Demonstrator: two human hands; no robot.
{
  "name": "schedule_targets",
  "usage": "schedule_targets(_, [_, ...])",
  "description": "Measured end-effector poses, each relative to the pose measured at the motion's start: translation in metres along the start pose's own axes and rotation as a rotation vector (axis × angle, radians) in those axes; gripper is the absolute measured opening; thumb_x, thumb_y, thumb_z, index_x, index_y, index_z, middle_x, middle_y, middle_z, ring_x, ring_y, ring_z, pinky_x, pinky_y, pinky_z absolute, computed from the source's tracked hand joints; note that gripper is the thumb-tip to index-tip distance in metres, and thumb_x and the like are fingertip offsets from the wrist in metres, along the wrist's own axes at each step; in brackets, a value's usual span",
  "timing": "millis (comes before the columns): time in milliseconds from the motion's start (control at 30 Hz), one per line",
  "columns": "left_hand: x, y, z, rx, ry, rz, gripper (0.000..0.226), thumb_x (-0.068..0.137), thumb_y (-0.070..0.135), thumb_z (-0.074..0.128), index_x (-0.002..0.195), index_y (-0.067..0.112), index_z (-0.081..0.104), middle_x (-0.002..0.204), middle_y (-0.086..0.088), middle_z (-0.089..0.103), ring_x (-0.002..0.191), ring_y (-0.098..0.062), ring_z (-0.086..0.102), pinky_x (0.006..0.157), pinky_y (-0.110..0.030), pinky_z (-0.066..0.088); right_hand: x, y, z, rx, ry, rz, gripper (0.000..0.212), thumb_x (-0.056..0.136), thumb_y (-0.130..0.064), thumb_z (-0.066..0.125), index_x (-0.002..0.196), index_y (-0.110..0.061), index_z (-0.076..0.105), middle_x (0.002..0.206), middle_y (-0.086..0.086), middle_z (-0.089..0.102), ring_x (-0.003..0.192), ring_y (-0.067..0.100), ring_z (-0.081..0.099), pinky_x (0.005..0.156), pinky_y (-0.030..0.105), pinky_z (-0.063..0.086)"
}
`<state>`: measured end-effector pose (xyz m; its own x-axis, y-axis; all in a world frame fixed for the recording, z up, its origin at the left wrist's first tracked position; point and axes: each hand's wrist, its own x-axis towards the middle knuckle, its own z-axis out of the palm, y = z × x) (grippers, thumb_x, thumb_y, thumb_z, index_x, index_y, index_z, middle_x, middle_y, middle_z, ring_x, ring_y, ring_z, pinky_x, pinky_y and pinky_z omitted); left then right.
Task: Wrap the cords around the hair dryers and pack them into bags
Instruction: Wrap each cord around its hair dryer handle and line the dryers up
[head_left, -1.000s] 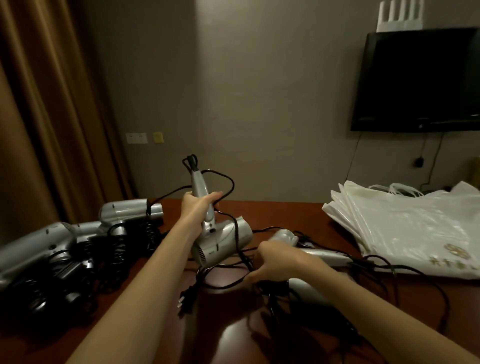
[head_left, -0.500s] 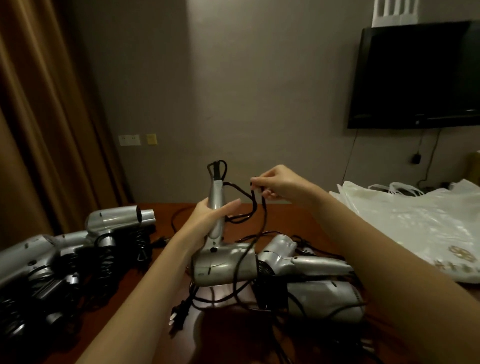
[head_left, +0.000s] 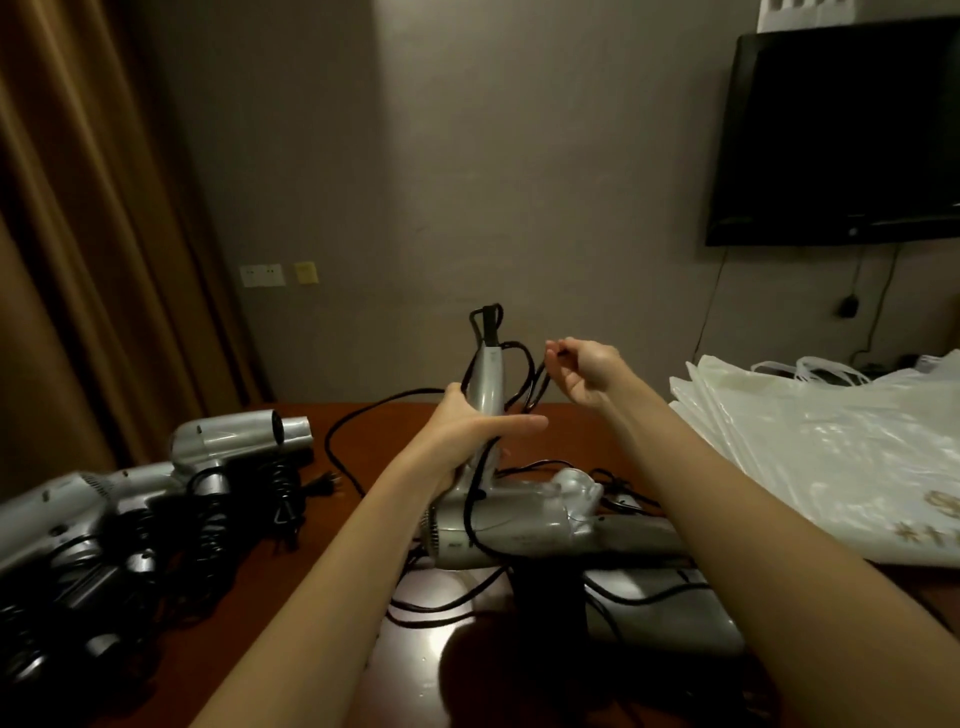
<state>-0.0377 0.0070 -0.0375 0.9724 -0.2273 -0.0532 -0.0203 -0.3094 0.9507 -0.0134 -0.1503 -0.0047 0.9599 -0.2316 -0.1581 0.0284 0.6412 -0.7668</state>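
Head view: my left hand (head_left: 470, 431) has its grip closed around the upright handle of a silver hair dryer (head_left: 498, 514), whose barrel hangs just above the brown worktop (head_left: 363, 431). My right hand (head_left: 587, 371), just right of that handle, pinches the dryer's black cord (head_left: 530, 387). Left of the held dryer lie wrapped dryers (head_left: 156, 499). Right of it sit white plastic bags (head_left: 831, 441).
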Motion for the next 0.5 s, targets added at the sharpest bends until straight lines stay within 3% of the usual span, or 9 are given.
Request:
schedule_targets(67, [0.004, -0.004, 0.004, 0.001, 0.021, 0.018, 0.117, 0.070, 0.020, 0.086, 0.155, 0.014, 0.007, 0.155, -0.018, 0.028, 0.135, -0.036, 0.042, 0.108, -0.047, 0.041, -0.004, 0.000, -0.003, 0.019, -0.029, -0.005, 0.024, 0.103, -0.007, 0.037, 0.082, -0.002, 0.049, 0.076, 0.011, 0.054, 0.065, 0.015, 0.055, 0.041, 0.016, 0.049])
schedule_targets(133, [0.005, -0.007, 0.003, -0.003, 0.037, 0.024, 0.096, 0.072, 0.010, 0.081, 0.150, 0.012, 0.023, 0.139, -0.018, 0.046, 0.120, -0.033, 0.055, 0.095, -0.044, 0.052, -0.009, -0.002, -0.008, -0.078, -0.072, -0.008, 0.024, 0.103, -0.009, 0.037, 0.086, -0.002, 0.051, 0.081, 0.013, 0.055, 0.068, 0.018, 0.056, 0.045, 0.018, 0.052])
schedule_targets(200, [0.004, -0.007, -0.001, -0.044, 0.041, 0.024, 0.068, 0.076, 0.008, 0.078, 0.130, 0.010, 0.037, 0.111, -0.012, 0.056, 0.091, -0.024, 0.063, 0.072, -0.032, 0.056, -0.013, -0.003, -0.021, -0.410, -0.130, -0.016, 0.023, 0.102, -0.021, 0.042, 0.098, -0.003, 0.056, 0.092, 0.013, 0.059, 0.070, 0.018, 0.058, 0.046, 0.019, 0.052])
schedule_targets(267, [0.006, -0.006, -0.009, -0.145, 0.101, 0.004, 0.061, 0.076, 0.007, 0.079, 0.126, 0.003, 0.043, 0.099, -0.011, 0.058, 0.074, -0.020, 0.063, 0.059, -0.030, 0.053, -0.021, -0.005, -0.038, -0.835, -0.282, 0.009, 0.037, 0.098, -0.039, 0.048, 0.111, -0.006, 0.059, 0.107, 0.008, 0.064, 0.070, 0.012, 0.058, 0.052, 0.018, 0.048])
schedule_targets(367, [0.012, -0.010, -0.021, -0.299, 0.198, -0.021, 0.068, 0.074, 0.007, 0.081, 0.128, -0.001, 0.041, 0.098, -0.014, 0.059, 0.066, -0.019, 0.063, 0.059, -0.033, 0.054, -0.042, -0.013, -0.060, -1.284, -0.583, 0.039, 0.041, 0.091, -0.050, 0.056, 0.104, -0.015, 0.072, 0.098, 0.000, 0.073, 0.068, 0.012, 0.051, 0.060, 0.021, 0.041])
schedule_targets(433, [0.013, -0.014, -0.023, -0.315, 0.214, -0.024, 0.063, 0.076, 0.008, 0.080, 0.124, 0.009, 0.038, 0.101, -0.012, 0.057, 0.071, -0.019, 0.062, 0.066, -0.033, 0.056, -0.054, -0.020, -0.067, -1.489, -0.684, 0.030, 0.035, 0.088, -0.049, 0.061, 0.103, -0.020, 0.072, 0.096, 0.007, 0.072, 0.073, 0.019, 0.050, 0.065, 0.027, 0.039])
schedule_targets(500, [0.012, -0.017, -0.018, -0.300, 0.237, -0.003, 0.068, 0.076, 0.010, 0.080, 0.130, 0.011, 0.038, 0.101, -0.011, 0.055, 0.073, -0.019, 0.061, 0.068, -0.032, 0.056, -0.063, -0.022, -0.071, -1.628, -0.757, 0.099, 0.038, 0.086, -0.050, 0.064, 0.108, -0.021, 0.071, 0.100, 0.005, 0.071, 0.072, 0.016, 0.050, 0.063, 0.024, 0.039])
